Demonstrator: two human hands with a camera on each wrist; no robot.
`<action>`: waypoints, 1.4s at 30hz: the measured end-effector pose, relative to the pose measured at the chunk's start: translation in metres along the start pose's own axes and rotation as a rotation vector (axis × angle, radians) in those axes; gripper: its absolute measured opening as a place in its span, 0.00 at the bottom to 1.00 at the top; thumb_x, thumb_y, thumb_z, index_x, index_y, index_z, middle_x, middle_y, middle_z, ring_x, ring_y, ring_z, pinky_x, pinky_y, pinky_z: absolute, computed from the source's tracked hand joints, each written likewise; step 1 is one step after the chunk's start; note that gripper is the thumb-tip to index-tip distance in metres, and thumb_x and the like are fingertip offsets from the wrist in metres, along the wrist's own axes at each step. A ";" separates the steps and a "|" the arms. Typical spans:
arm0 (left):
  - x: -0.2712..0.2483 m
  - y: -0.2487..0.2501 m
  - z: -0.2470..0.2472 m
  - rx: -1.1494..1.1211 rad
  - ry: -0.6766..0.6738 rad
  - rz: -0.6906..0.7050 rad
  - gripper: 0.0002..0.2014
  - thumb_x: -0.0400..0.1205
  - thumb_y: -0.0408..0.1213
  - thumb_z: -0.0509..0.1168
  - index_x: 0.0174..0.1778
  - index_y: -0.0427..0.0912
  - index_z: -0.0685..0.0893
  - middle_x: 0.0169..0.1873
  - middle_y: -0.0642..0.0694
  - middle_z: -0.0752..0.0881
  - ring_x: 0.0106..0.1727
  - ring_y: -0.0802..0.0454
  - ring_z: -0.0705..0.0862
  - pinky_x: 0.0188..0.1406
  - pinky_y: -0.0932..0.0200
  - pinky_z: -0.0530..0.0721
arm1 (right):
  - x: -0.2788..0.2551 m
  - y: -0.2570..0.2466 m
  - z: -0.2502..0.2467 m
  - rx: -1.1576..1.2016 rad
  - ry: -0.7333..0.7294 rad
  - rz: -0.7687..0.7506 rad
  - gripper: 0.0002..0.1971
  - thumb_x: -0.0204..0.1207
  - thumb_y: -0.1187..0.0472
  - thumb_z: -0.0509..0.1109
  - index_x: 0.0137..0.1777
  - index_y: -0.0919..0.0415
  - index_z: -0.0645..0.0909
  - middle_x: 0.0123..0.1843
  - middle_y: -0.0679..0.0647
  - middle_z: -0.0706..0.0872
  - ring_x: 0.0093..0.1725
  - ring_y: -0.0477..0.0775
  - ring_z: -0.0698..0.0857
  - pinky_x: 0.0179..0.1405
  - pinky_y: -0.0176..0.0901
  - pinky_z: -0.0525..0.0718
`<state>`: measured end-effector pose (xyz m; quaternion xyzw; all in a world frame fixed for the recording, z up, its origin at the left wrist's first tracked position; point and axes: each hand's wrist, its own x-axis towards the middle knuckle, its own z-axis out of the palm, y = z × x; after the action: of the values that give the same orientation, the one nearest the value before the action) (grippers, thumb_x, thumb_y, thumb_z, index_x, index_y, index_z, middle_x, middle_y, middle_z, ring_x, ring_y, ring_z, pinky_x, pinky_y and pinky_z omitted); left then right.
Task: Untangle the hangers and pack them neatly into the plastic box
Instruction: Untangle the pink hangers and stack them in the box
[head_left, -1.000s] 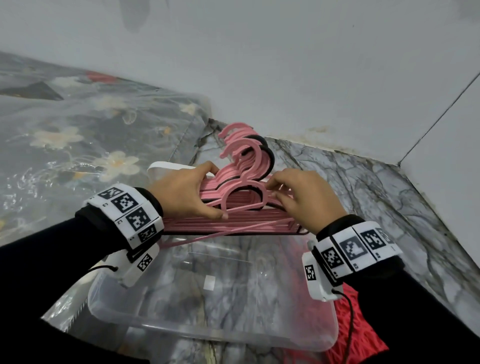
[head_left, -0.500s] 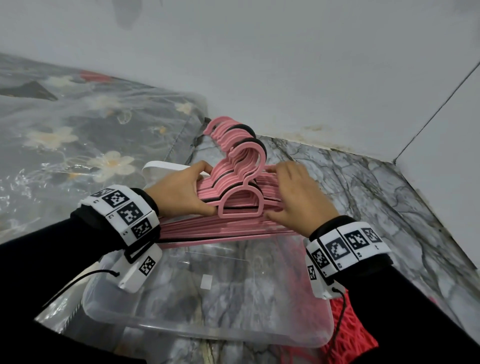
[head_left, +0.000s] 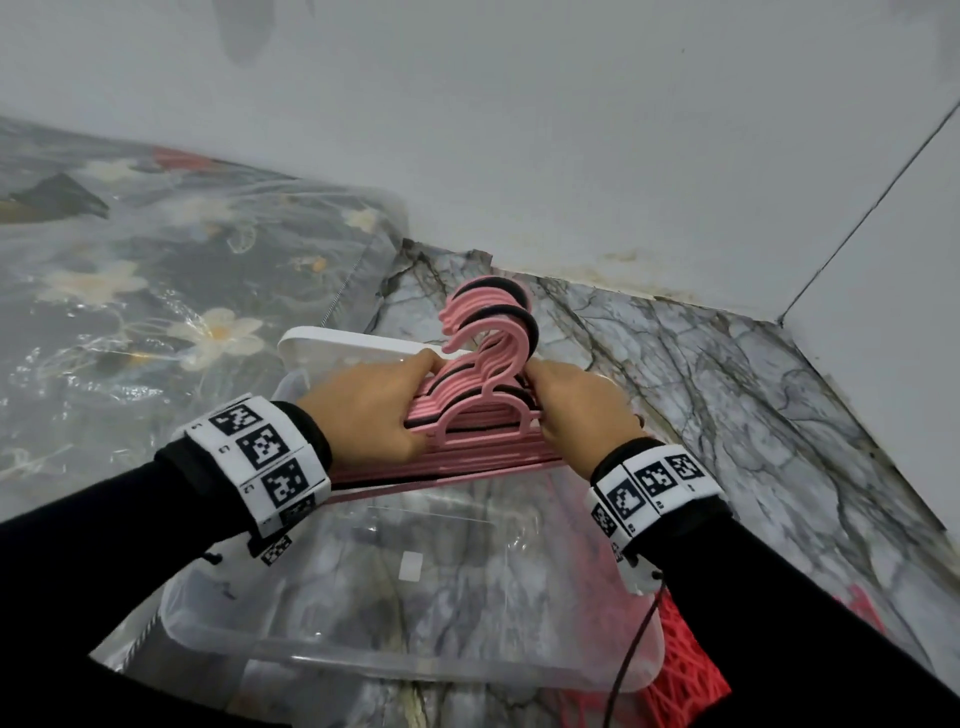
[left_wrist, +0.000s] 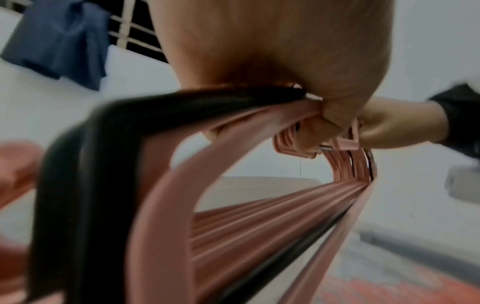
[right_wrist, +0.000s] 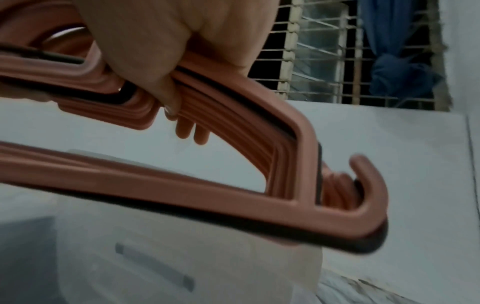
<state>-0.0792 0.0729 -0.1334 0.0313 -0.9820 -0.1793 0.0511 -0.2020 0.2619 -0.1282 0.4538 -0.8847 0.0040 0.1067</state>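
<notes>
A stack of several pink hangers (head_left: 480, 415), with a few black ones among them, is held flat above the far end of the clear plastic box (head_left: 395, 660), hooks pointing away from me. My left hand (head_left: 371, 410) grips the stack's left shoulder, and my right hand (head_left: 576, 410) grips the right shoulder. In the left wrist view the hangers (left_wrist: 233, 226) fan out from my curled fingers (left_wrist: 317, 131). The right wrist view has my fingers (right_wrist: 166, 86) wrapped round the aligned bundle (right_wrist: 233, 185). The box interior looks bare.
The white box lid (head_left: 358, 345) leans behind the box. A red mesh bag (head_left: 680, 670) lies under the box's right corner. A flowered, plastic-covered mattress (head_left: 130, 291) is to the left, with white walls (head_left: 571, 130) close behind and to the right. The floor (head_left: 727, 405) is marbled.
Both hands have squeezed the hangers into a tighter, aligned stack and shifted it a little away from me. The hooks now line up more closely.
</notes>
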 end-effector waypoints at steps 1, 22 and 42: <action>-0.001 -0.001 0.000 0.044 0.012 0.014 0.27 0.74 0.53 0.66 0.68 0.52 0.69 0.53 0.49 0.87 0.51 0.45 0.84 0.43 0.57 0.74 | 0.001 -0.002 0.002 -0.031 -0.003 0.001 0.14 0.73 0.69 0.64 0.58 0.59 0.75 0.49 0.56 0.85 0.47 0.62 0.84 0.33 0.44 0.65; 0.013 -0.067 0.088 0.410 -0.657 -0.198 0.14 0.81 0.33 0.63 0.62 0.46 0.84 0.61 0.42 0.84 0.64 0.43 0.82 0.59 0.56 0.77 | -0.016 -0.026 0.110 0.253 -0.631 0.081 0.09 0.73 0.60 0.67 0.48 0.62 0.84 0.47 0.64 0.89 0.47 0.64 0.89 0.46 0.50 0.85; 0.034 -0.115 0.211 0.372 -0.717 -0.228 0.17 0.83 0.38 0.63 0.68 0.44 0.79 0.67 0.40 0.80 0.69 0.44 0.79 0.67 0.58 0.72 | -0.037 -0.037 0.260 0.403 -0.681 0.306 0.19 0.72 0.57 0.66 0.64 0.50 0.76 0.63 0.55 0.83 0.62 0.58 0.84 0.67 0.53 0.75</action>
<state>-0.1316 0.0361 -0.3680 0.0842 -0.9434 -0.0029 -0.3207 -0.1994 0.2434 -0.3926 0.3044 -0.9082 0.0425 -0.2843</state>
